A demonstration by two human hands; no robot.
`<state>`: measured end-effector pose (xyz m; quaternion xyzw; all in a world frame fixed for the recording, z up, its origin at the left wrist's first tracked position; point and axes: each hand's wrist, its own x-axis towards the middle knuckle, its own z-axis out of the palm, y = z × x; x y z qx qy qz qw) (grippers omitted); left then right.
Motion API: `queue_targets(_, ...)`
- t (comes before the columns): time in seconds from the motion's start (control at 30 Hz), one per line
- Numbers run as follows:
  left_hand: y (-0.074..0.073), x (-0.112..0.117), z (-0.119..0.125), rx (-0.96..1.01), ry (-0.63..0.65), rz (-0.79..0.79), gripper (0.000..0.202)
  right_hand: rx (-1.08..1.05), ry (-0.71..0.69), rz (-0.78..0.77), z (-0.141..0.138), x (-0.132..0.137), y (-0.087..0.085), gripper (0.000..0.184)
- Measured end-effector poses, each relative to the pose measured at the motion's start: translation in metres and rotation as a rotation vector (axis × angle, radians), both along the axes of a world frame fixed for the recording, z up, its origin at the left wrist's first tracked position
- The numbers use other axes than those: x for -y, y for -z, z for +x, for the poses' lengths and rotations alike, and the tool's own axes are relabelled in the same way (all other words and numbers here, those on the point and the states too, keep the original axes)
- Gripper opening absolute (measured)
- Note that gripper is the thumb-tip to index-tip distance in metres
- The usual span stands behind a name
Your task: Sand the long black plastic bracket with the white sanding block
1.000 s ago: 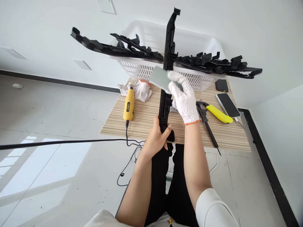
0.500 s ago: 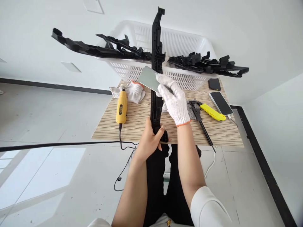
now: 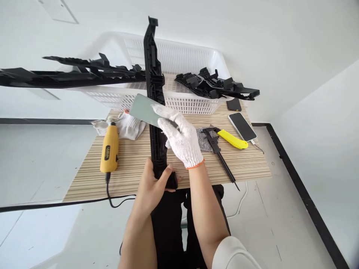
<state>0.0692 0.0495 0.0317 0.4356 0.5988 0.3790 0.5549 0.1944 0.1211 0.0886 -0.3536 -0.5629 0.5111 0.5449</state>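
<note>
Closely round black strip [image 3: 157, 144]: left grip [image 3: 153, 186]

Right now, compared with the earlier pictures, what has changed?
The camera view has swung right, so everything sits further left. The gap between the black strip and the black parts at its right looks wider; I cannot tell whether the strip itself moved. Nothing was taken hold of or let go: the left hand keeps the strip, the gloved right hand the grey plate. The yellow tool and phone lie as before.

The right hand [image 3: 181, 137] partly hides the grey plate [image 3: 144, 110], which covers some of the black strip [image 3: 155, 90]
</note>
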Motion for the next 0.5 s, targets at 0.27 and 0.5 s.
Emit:
queue_targets(0.27, -0.0001, 0.0006, 0.0057, 0.022, -0.063, 0.076, 0.033, 0.111, -0.031, -0.069, -0.0012, 0.0043, 0.0021, 0.035)
queue_targets(0.5, 0.0018, 0.0028, 0.0042, -0.074, -0.032, 0.071, 0.030, 0.121, 0.002, -0.017, -0.0046, 0.0057, 0.0048, 0.038)
